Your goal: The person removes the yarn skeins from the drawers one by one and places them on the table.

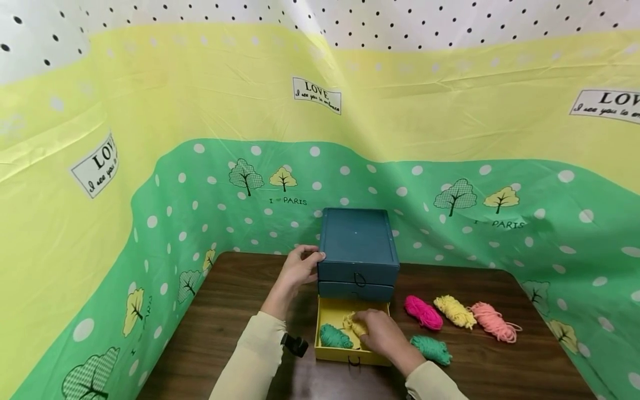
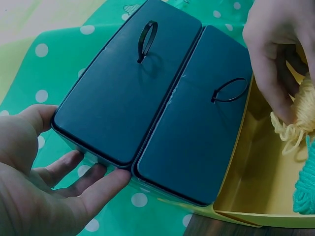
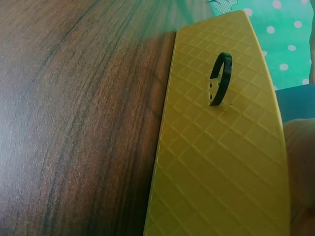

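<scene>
A small blue drawer cabinet (image 1: 357,236) stands at the back of the table, its yellow bottom drawer (image 1: 325,353) pulled out. My left hand (image 1: 300,265) rests against the cabinet's left side, fingers spread and fairly straight in the left wrist view. Inside the yellow drawer, my right hand (image 1: 382,333) pinches a pale yellow yarn skein (image 1: 354,325), with loose strands hanging beside the fingertips in the left wrist view. Left of it in the drawer lies a green yarn skein (image 1: 335,336). In the right wrist view, the drawer's front (image 3: 216,147) hides most of this hand.
On the table right of the drawer lie a magenta skein (image 1: 423,313), a yellow skein (image 1: 455,311), a pink skein (image 1: 496,321) and another green skein (image 1: 432,350). Two blue drawers with black loop pulls (image 2: 147,42) sit above the yellow one. A patterned cloth (image 1: 210,183) hangs behind.
</scene>
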The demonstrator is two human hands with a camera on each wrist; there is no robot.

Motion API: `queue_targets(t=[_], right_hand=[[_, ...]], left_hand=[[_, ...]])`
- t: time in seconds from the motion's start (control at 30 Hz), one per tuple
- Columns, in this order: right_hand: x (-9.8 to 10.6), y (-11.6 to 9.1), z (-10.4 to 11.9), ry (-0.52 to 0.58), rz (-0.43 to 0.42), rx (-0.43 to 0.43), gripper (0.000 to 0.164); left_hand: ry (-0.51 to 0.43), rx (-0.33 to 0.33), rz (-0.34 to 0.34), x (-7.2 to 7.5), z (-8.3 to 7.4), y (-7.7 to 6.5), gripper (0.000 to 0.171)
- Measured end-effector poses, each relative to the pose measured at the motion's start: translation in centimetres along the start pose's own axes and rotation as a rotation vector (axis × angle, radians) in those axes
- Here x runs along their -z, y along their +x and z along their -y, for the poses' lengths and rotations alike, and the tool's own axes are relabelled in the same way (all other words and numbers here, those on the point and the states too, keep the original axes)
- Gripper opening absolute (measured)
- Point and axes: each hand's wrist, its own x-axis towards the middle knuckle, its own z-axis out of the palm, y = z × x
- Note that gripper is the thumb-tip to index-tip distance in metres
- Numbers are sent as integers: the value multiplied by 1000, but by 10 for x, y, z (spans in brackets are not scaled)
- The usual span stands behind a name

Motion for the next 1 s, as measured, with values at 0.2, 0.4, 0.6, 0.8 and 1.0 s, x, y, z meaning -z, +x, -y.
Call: queue_targets(t=[0.2,0.4,0.6,0.8,1.0], right_hand=[[4,0,1,15,-13,5,34],[12,0,5,0,-42,16,33],[22,-4,10,24,-55,-10,34],[35,-10,16,57,-71,-64,34],[50,-17,17,61,-107,-82,33]], left_hand=[[4,11,-7,-2,-1,-2,51],[0,6,-8,-1,0,-1,51],[0,2,-6,-2,0,-2,52],[6,3,-13,-3,-2,-3,51],[3,4,-8,-2,-1,-2,51]])
